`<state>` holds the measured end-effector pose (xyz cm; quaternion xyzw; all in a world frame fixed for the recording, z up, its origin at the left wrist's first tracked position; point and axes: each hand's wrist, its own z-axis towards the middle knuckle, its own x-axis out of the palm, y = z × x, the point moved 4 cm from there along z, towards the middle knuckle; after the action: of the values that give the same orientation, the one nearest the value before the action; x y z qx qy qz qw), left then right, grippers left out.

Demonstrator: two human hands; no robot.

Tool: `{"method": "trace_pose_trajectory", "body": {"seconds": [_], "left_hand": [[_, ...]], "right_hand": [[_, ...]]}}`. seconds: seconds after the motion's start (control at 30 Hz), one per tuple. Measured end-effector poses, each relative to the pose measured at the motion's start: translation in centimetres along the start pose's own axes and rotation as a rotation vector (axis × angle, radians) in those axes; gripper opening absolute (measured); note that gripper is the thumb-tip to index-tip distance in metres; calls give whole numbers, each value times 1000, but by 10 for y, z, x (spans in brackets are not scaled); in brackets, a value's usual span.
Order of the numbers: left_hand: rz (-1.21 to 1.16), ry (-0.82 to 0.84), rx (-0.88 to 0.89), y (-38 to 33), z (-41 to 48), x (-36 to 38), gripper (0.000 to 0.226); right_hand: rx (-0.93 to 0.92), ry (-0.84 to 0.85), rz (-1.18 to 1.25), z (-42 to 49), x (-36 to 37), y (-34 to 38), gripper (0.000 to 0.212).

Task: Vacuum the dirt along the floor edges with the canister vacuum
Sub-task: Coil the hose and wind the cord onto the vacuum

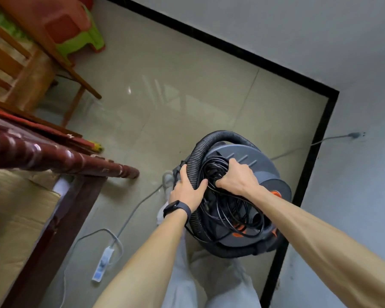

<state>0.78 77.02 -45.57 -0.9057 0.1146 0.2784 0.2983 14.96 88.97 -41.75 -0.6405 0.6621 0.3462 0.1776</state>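
Canister vacuum: dark grey drum with orange clips, standing on the tiled floor in the room's corner, just beside the black skirting. Ribbed black hose looped round the lid, black power cord heaped in coils on top. Left hand curled round the hose, right hand clenched on the cord bundle. Judged as set-up, not yet cleaning. Next, probably: lifting the cord free without snagging the hose, then uncoiling both. White power strip lying on the floor, well to the left.
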Motion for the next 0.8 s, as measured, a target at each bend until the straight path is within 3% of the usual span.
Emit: {"method": "trace_pose_trajectory", "body": {"seconds": [0.2, 0.4, 0.6, 0.8], "left_hand": [[3, 76, -39, -38, 98, -53, 86], [-15, 166, -6, -60, 168, -105, 117], [3, 51, -42, -76, 225, -139, 130], [-28, -89, -147, -80, 259, -165, 130]], "right_hand": [[43, -8, -8, 80, -40, 66, 52], [17, -10, 12, 151, -70, 123, 46], [-33, 8, 39, 224, -93, 169, 52], [-169, 17, 54, 269, -91, 217, 40]]}}
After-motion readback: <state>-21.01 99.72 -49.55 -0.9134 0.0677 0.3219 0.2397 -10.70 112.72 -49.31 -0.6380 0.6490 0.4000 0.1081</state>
